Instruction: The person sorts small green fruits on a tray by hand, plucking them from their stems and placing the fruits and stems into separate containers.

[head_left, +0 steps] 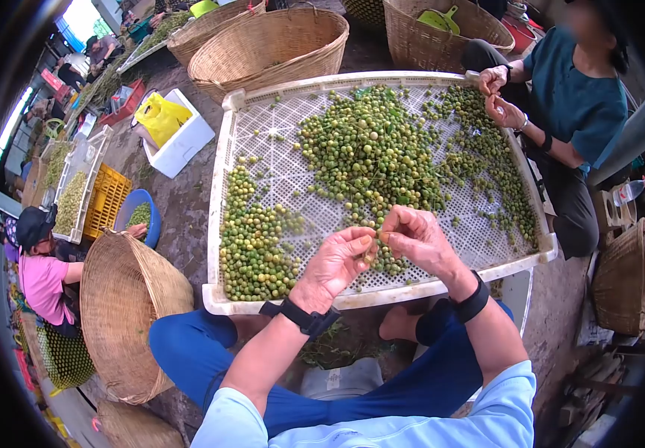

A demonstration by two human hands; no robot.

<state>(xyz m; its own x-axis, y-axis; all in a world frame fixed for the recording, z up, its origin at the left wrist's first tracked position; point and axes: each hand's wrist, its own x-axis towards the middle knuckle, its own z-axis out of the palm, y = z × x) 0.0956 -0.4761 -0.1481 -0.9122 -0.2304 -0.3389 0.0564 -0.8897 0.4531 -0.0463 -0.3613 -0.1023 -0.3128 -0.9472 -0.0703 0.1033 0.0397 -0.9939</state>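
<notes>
Above the near side of a white perforated plastic tray [442, 287], my left hand [335, 266] and my right hand [421, 240] are close together. Both are closed, with thumb and fingers pinched and the fingertips almost meeting. Whatever is between them is too small and covered to make out. Small round green-yellow fruits [371, 145] form a large heap beyond my hands. A second group of these fruits [255, 254] lies at the tray's left, beside my left hand. Smaller, darker green ones [487, 164] are spread along the right side.
A co-worker [580, 97] sits at the tray's far right corner, hands over it. Wicker baskets [270, 48] stand behind the tray; another basket [125, 299] is on the left. A white foam box [181, 138] sits on the floor. Another person [46, 261] reaches into a blue basin [143, 213].
</notes>
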